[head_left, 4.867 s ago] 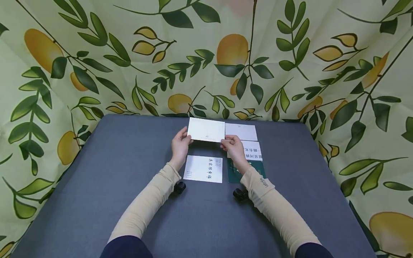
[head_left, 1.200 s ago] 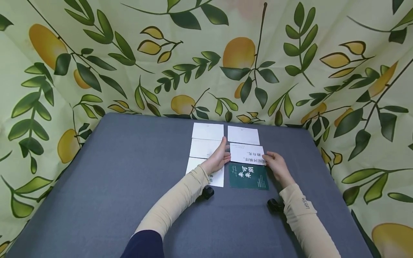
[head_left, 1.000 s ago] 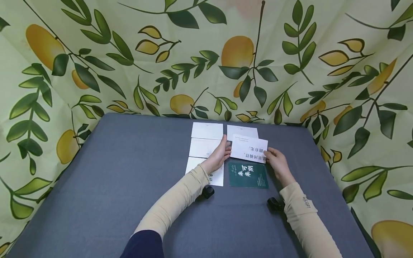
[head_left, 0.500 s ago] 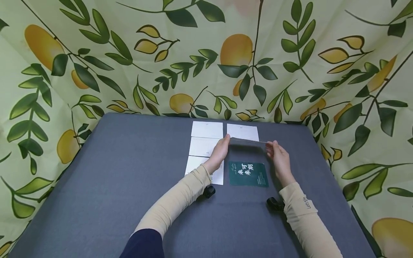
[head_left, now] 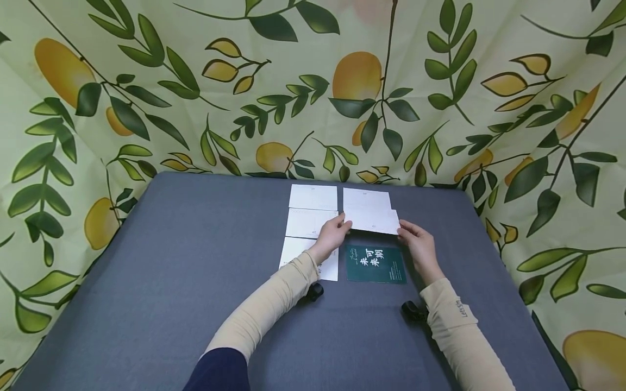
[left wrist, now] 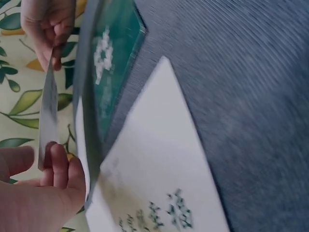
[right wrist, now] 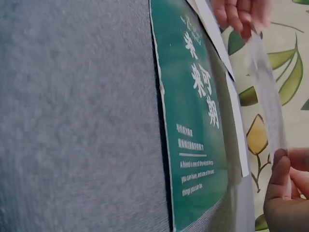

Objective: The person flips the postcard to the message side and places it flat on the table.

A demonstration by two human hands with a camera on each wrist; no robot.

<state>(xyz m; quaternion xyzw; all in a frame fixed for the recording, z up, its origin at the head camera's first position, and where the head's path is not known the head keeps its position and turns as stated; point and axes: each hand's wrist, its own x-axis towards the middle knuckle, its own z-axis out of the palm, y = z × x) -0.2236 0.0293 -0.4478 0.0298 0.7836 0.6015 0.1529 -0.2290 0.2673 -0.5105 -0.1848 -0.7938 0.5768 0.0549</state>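
Observation:
Both hands hold one white postcard (head_left: 371,221) just above the table, its nearly blank face up with a tiny mark near the front edge. My left hand (head_left: 332,237) pinches its left end; my right hand (head_left: 419,247) pinches the right corner. Both wrist views show the postcard (left wrist: 49,113) edge-on between the hands. In front of it lies a dark green postcard (head_left: 376,264) with white lettering. Three white postcards make a column at left: a far one (head_left: 313,196), a middle one (head_left: 305,221), and a near one (head_left: 295,251) partly covered by my left hand.
Another white postcard (head_left: 367,198) lies at the back right, its near edge overlapped by the held one. Grey-blue cloth covers the table (head_left: 195,260). A leaf-and-fruit patterned curtain (head_left: 293,49) hangs behind. Black wrist cameras (head_left: 414,311) sit under both forearms.
Earlier both hands held a left-column postcard, now lying in the middle there. Since then they lifted the lettered right-column postcard, tilted it edge-on and turned it over, so its nearly blank face is up.

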